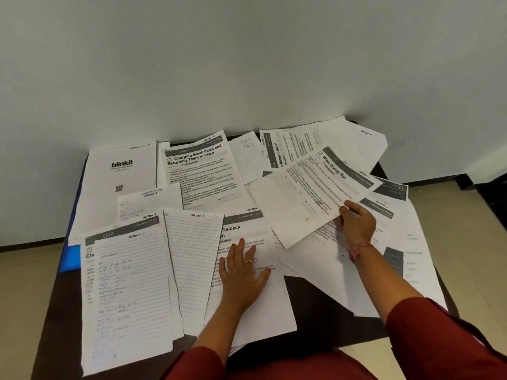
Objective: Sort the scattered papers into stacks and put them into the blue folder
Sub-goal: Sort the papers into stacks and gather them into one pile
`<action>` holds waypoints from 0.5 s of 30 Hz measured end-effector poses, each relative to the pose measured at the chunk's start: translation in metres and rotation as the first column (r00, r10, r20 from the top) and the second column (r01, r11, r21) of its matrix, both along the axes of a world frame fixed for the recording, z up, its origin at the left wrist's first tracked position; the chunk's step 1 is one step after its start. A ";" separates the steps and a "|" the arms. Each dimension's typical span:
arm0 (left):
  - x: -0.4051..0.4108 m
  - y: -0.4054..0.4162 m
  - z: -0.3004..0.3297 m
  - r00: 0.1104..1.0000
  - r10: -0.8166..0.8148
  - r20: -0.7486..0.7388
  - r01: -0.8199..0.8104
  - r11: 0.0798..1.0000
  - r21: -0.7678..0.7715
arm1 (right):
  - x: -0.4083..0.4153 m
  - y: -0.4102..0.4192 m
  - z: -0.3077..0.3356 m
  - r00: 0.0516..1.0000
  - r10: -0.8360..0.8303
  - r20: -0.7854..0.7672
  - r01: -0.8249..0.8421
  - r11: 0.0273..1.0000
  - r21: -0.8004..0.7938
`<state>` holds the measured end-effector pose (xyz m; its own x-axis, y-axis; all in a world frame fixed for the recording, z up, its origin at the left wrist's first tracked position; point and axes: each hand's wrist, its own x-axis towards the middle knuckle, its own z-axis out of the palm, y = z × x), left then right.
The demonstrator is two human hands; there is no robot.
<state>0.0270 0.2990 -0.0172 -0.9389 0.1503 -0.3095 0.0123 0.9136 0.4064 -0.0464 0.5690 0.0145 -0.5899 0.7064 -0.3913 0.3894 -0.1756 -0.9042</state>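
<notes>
Papers white, black print, dark grey header bands; several ruled with thin grey lines, one at lower left with faint handwriting. Blue folder edge at left of frame. Tabletop dark brown. Sleeves dark red. Pink-red thread on right wrist. Wall pale grey-white; floor beige.

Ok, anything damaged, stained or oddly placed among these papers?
Yes. The Wipe Drying Mat sheet, pinched by the right hand, carries brownish spots near its lower edge and lies skewed over other pages. The blue folder is mostly buried under papers at the table's left edge. The left hand rests flat on the Tie-back sheet.
</notes>
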 end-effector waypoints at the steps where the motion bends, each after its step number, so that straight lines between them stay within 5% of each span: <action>1: -0.003 0.001 0.002 1.000 0.017 0.007 -0.017 1.000 -0.015 | 0.003 0.002 0.002 1.000 -0.006 -0.003 0.006 0.999 -0.035; 8: -0.027 0.000 0.019 0.955 0.285 -0.077 -0.260 0.935 0.240 | 0.035 0.025 0.016 0.998 0.065 -0.026 -0.069 0.969 -0.237; 11: -0.035 0.002 0.035 0.932 0.362 0.004 -0.301 0.767 0.567 | 0.052 0.036 0.019 0.997 0.073 -0.023 -0.076 0.941 -0.329; 15: -0.044 0.015 0.048 0.874 0.393 0.287 -0.468 0.514 0.719 | 0.076 0.048 0.020 0.997 0.081 0.008 -0.072 0.929 -0.364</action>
<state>-0.0174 0.3144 0.0303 -0.9322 -0.0553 -0.3577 -0.3618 0.1649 0.9175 0.0294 0.6172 0.0341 -0.6246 0.4668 -0.6261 0.4342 -0.4588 -0.7752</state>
